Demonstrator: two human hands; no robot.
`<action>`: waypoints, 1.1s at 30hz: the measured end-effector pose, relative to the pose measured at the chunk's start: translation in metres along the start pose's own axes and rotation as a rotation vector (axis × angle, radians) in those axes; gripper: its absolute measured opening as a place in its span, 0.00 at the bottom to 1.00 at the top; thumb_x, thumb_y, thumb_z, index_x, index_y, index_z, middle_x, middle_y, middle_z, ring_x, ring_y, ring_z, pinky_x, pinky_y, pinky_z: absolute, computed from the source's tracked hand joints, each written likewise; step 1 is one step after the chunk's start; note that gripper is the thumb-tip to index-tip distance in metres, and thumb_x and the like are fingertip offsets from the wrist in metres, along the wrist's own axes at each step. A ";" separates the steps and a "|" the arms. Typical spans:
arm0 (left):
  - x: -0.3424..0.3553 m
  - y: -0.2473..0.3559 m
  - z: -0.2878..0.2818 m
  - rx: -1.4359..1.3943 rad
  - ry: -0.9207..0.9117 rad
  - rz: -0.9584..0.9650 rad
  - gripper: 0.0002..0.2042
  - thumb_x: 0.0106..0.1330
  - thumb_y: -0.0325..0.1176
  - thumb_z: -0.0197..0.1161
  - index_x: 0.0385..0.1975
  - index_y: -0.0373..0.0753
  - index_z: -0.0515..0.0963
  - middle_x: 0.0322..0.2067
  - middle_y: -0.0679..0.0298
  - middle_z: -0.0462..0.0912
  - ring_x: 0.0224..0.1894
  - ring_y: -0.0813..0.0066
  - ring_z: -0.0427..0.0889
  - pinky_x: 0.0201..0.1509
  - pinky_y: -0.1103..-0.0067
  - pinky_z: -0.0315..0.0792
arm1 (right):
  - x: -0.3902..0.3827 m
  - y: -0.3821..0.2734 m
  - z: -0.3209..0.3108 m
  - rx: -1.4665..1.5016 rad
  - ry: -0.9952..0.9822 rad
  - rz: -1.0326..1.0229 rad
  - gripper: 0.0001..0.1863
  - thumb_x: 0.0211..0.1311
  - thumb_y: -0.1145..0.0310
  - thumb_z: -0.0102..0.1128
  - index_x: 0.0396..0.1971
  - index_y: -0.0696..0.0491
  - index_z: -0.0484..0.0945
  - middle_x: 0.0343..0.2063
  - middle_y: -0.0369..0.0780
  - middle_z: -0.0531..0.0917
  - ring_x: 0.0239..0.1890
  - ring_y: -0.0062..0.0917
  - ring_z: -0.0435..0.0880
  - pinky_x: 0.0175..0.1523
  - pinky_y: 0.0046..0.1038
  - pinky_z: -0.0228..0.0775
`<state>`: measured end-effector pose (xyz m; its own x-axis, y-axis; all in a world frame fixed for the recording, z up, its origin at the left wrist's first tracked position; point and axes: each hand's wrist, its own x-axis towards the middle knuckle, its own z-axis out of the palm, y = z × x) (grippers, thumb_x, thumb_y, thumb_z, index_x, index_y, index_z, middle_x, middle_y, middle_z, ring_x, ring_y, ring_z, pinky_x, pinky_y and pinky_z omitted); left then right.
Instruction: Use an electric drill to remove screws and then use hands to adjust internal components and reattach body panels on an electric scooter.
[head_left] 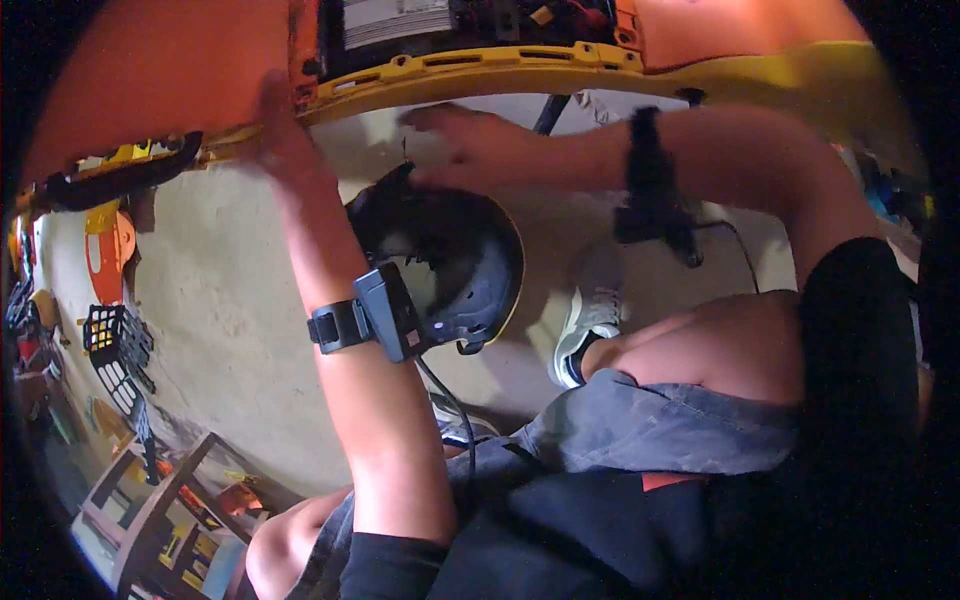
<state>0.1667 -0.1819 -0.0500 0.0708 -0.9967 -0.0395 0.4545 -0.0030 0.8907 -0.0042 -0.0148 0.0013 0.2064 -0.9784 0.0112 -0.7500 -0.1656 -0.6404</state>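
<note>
My left hand (285, 135) reaches up to the lower edge of a large orange body panel (170, 90), its fingers blurred and partly lost against the orange. Whether it grips the edge cannot be made out. My right hand (465, 145) hovers below the yellow frame rail (480, 66), fingers apart and pointing left, smeared by motion, with nothing plainly in it. Just under it is a black, rounded shell-like part (470, 260), hollow, with a thin yellow rim. Above the rail, an open bay (480, 20) shows a silver-labelled block and dark parts.
Strapped on my left wrist is a black box-shaped device (390, 312) with a cable; another black device (650, 180) is on my right forearm. At lower left stands a wooden rack (140, 520) with small parts. A black grid-like piece (115, 345) and an orange piece (108, 250) lie left.
</note>
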 end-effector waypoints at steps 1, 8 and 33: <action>-0.002 -0.001 0.003 -0.005 -0.018 0.001 0.16 0.63 0.40 0.66 0.45 0.38 0.76 0.37 0.61 0.80 0.40 0.68 0.79 0.46 0.70 0.74 | -0.015 -0.001 -0.010 0.049 -0.002 0.161 0.24 0.63 0.54 0.59 0.50 0.57 0.73 0.45 0.51 0.80 0.41 0.41 0.84 0.48 0.39 0.75; -0.023 0.007 0.016 0.009 -0.009 0.117 0.17 0.63 0.39 0.67 0.47 0.39 0.75 0.38 0.62 0.80 0.41 0.68 0.79 0.46 0.71 0.74 | -0.071 0.015 -0.015 -0.051 -0.215 0.256 0.17 0.63 0.56 0.57 0.38 0.56 0.75 0.38 0.49 0.80 0.39 0.40 0.82 0.45 0.40 0.73; -0.021 0.008 0.019 -0.046 -0.118 0.127 0.26 0.61 0.31 0.69 0.57 0.32 0.68 0.50 0.60 0.76 0.46 0.71 0.77 0.54 0.76 0.72 | -0.077 -0.014 0.008 -0.272 -0.790 -0.512 0.09 0.57 0.65 0.55 0.31 0.56 0.76 0.29 0.43 0.81 0.38 0.39 0.82 0.42 0.41 0.73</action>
<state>0.1522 -0.1624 -0.0331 0.0273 -0.9914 0.1277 0.4891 0.1247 0.8633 -0.0044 0.0640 0.0029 0.8340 -0.4327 -0.3425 -0.5517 -0.6667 -0.5011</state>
